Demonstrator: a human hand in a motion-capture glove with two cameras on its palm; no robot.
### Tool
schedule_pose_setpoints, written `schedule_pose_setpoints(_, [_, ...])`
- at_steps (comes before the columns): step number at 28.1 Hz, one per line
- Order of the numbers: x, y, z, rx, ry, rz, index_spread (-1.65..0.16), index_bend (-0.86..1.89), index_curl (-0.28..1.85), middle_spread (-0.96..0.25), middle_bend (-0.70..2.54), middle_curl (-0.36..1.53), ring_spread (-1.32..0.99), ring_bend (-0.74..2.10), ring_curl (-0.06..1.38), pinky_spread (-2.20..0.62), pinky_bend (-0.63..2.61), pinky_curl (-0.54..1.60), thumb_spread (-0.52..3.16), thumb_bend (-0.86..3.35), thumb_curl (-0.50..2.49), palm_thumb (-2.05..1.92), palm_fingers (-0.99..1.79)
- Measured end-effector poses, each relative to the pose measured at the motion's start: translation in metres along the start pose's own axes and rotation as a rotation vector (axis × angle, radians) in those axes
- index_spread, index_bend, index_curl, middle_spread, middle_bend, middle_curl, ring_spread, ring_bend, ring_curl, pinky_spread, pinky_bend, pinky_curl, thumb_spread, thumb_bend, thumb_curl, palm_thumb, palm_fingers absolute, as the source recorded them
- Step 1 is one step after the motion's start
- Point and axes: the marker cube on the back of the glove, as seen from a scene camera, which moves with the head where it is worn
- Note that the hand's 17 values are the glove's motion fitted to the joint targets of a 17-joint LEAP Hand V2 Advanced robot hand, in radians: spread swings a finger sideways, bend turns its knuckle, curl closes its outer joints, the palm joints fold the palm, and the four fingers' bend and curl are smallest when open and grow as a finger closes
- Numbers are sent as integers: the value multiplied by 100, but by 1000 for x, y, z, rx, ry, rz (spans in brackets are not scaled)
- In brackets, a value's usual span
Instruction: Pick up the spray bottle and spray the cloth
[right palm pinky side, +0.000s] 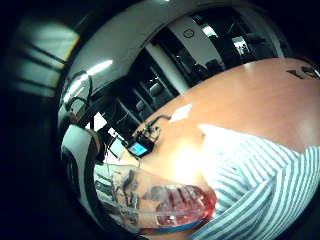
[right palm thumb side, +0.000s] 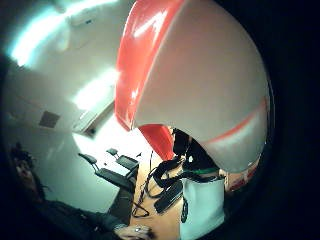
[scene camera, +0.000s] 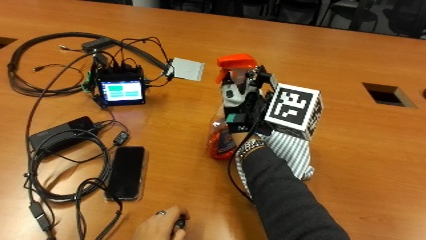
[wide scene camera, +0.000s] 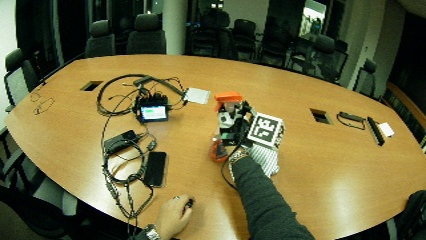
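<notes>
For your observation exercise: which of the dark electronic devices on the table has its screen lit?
The small boxy device with many cables plugged in; its screen glows teal. The phone is dark.

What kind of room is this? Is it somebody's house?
Probably an office meeting room, not a house: one long wooden table, black office chairs all around it, and cable hatches cut into the tabletop.
</notes>
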Motion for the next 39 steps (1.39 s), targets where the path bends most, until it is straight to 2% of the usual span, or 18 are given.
schedule_pose_setpoints(18, [20,22,26,-54,16,49,-28,20,58,-20,61,55,-20,79,48,-29,59,44,107,-2,52,71,137])
schedule_pose_setpoints(23, [29,52,42,-178,39,126,-28,20,58,-19,61,55,-18,75,47,-29,57,43,108,-2,52,69,135])
schedule_pose_setpoints(26, [40,76,40,-264,57,198,-28,24,59,-18,59,53,-17,65,45,-24,48,40,110,-2,51,70,119])
schedule_pose_setpoints(28, [50,86,30,-306,95,236,-29,28,59,-18,56,52,-18,53,41,-15,36,38,112,-1,50,70,96])
schedule_pose_setpoints(34, [58,106,-8,-409,247,237,-31,9,54,-13,34,45,-14,45,41,6,42,41,113,-1,48,73,45])
schedule_pose_setpoints(39, [38,99,-48,-463,315,139,-33,4,42,-10,28,41,-12,48,37,13,45,37,112,-2,46,72,52])
